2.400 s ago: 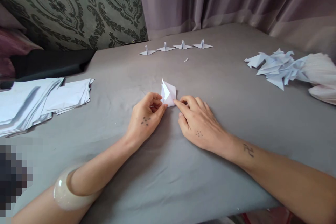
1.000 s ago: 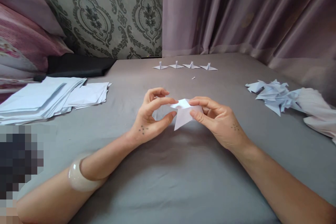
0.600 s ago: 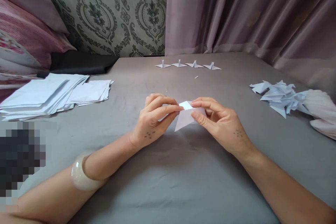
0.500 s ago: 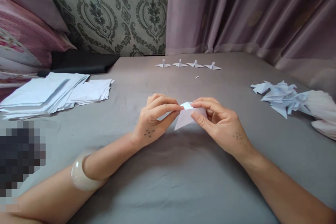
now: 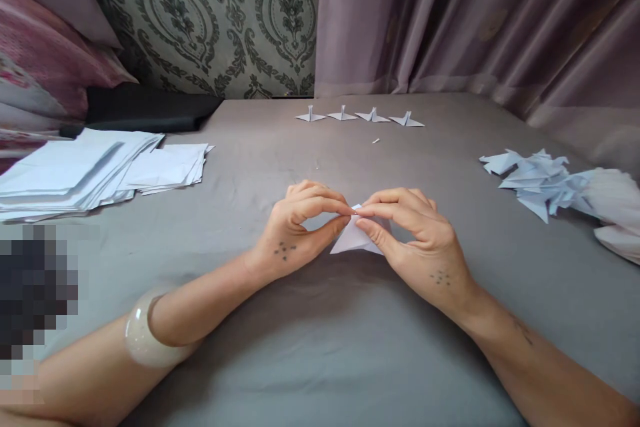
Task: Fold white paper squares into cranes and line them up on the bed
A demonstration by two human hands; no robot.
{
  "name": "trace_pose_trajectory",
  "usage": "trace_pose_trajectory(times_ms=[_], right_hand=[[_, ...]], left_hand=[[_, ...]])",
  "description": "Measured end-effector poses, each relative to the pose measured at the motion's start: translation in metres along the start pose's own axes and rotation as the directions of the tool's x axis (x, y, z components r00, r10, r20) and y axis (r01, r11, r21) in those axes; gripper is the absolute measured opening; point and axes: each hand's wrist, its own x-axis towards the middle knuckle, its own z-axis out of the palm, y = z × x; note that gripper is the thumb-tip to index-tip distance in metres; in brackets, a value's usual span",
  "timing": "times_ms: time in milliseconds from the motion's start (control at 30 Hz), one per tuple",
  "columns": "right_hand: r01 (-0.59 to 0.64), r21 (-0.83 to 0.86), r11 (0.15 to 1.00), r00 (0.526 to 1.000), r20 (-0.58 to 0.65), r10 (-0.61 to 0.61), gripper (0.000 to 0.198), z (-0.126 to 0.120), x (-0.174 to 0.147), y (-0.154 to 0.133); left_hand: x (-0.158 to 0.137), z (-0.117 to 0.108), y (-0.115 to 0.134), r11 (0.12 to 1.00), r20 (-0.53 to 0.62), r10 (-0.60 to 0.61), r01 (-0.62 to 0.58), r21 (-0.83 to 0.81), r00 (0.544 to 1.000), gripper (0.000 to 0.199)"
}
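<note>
A folded white paper is held between my two hands, above the grey cloth surface. My left hand pinches its upper edge between thumb and fingertips. My right hand grips the same edge from the other side, thumb in front and fingers behind. The fingertips of both hands nearly meet at the top. Below them the paper spreads downward to a point at the lower left; my right thumb and fingers hide part of it.
Several folded paper cranes stand in a row at the back. A pile of folded paper shapes lies at the right beside pale fabric. Stacked white sheets and smaller sheets lie at the left, near a black item.
My right hand's fingertips have moved left along the paper, closer to my left fingertips. The paper's upper part is now pinched together, and its front face hangs more steeply.
</note>
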Motion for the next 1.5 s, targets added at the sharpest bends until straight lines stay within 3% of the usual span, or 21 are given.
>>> trace_pose_trajectory(times_ms=[767, 967, 1167, 1400, 1500], right_hand=[[-0.085, 0.076, 0.993, 0.987, 0.144, 0.073, 0.006, -0.009, 0.002, -0.002], [-0.182, 0.158, 0.971, 0.977, 0.142, 0.16, 0.008, -0.01, 0.004, -0.007], [-0.215, 0.235, 0.948, 0.972, 0.143, 0.185, 0.008, -0.009, 0.002, -0.005], [-0.359, 0.333, 0.872, 0.933, 0.136, 0.333, 0.012, -0.008, 0.003, 0.001], [-0.365, 0.371, 0.854, 0.931, 0.156, 0.33, 0.012, -0.004, 0.002, -0.001]], left_hand=[[-0.002, -0.004, 0.008, 0.979, 0.158, -0.12, 0.143, -0.143, 0.98, 0.008], [-0.001, -0.001, 0.009, 0.991, 0.085, -0.109, 0.115, -0.069, 0.99, 0.007], [-0.001, 0.001, 0.011, 0.997, 0.082, -0.08, 0.081, -0.016, 0.993, 0.005], [0.0, 0.0, 0.013, 0.967, 0.063, -0.227, 0.233, -0.099, 0.972, 0.013], [0.0, 0.0, 0.013, 0.968, 0.052, -0.223, 0.227, -0.11, 0.974, 0.013]])
